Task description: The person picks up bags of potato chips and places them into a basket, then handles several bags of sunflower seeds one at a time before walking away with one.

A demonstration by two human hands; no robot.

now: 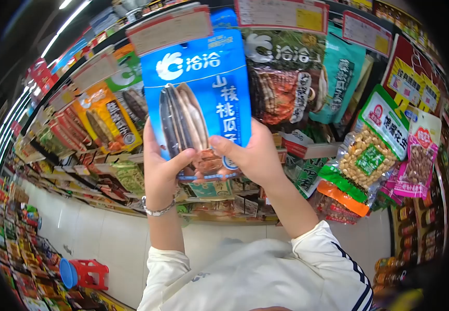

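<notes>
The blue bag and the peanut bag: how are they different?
The left hand and right hand hold the blue bag; no hand touches the peanut bag. The blue bag is mostly blue, while the peanut bag has green parts and shows peanuts. Both have writing.

My single view is head-mounted, directed forward and downward, at close range to my hands (206, 155) and the shelving (318, 151).
</notes>
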